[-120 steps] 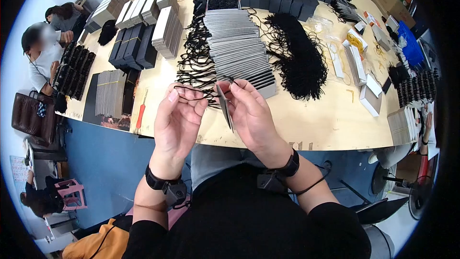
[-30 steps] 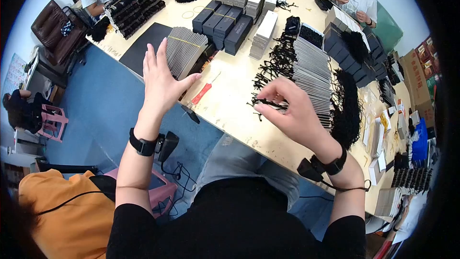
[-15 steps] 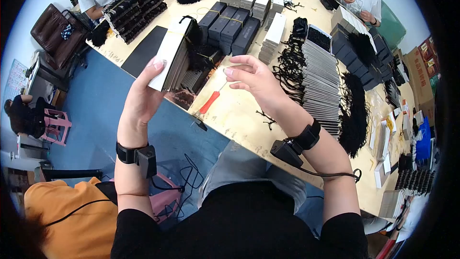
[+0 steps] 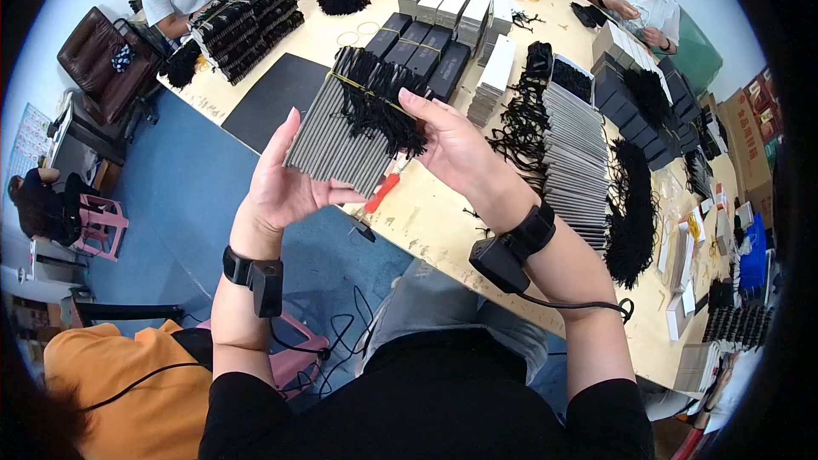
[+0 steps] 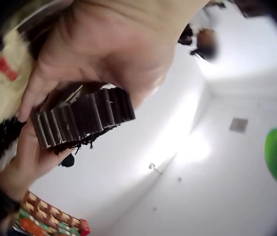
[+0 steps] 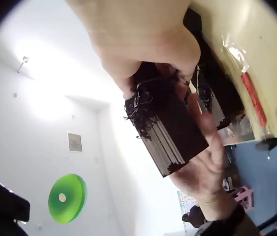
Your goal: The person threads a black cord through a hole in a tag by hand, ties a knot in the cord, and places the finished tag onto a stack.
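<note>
A banded bundle of thin grey pieces (image 4: 328, 136) with black cords (image 4: 375, 106) along its upper right side is held above the table's edge. My left hand (image 4: 277, 183) supports its lower left end, thumb up one side and fingers beneath. At the right end, my right hand (image 4: 460, 149) grips the corded side, thumb on top. The left wrist view shows the bundle's dark ends (image 5: 84, 118) under my left hand (image 5: 109, 44). In the right wrist view the bundle (image 6: 170, 132) spans from my right hand (image 6: 148, 39) to the left palm.
A red-handled tool (image 4: 385, 192) lies just beyond the bundle. Dark boxes (image 4: 422, 51) and white-topped stacks (image 4: 494, 77) stand behind. Further right are a long row of grey pieces (image 4: 571, 153) and a black cord pile (image 4: 630, 213). People sit across the table.
The bundle has turned from on edge, with its white face showing, to lying flatter, and has moved slightly right. My right hand, empty half a second ago, has come onto its corded side.
</note>
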### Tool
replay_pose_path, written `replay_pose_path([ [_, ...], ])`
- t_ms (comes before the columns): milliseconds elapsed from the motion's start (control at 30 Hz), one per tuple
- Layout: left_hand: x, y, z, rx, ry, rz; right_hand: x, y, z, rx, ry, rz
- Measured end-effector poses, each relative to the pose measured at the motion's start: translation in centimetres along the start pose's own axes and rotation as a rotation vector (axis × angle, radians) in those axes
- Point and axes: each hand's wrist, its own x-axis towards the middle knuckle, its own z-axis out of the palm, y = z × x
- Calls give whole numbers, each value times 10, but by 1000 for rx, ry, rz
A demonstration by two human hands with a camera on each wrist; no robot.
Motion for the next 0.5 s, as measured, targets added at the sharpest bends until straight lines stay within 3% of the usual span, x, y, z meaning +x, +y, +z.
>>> replay_pose_path([
  [33, -2, 4, -4, 90, 120, 96, 0, 1, 1, 0, 3, 1],
  [67, -3, 6, -5, 88, 119, 96, 1, 2, 3, -7, 96, 21],
  [133, -6, 11, -1, 838, 506, 340, 5, 5, 3, -11, 193, 39],
  [167, -2, 7, -5, 1008, 517, 412, 12, 7, 1, -61, 248, 50],
  [200, -1, 6, -6, 1080, 513, 318, 20, 9, -1, -113, 302, 62],
  [267, 8, 0, -5, 1414, 554, 368, 33, 14, -2, -110, 319, 77],
  [400, 19, 2, -4, 1572, 642, 461, 49, 12, 3, -84, 308, 69],
  [500, 29, 2, -28, 1484, 681, 512, 46, -4, -6, -117, 273, 146],
])
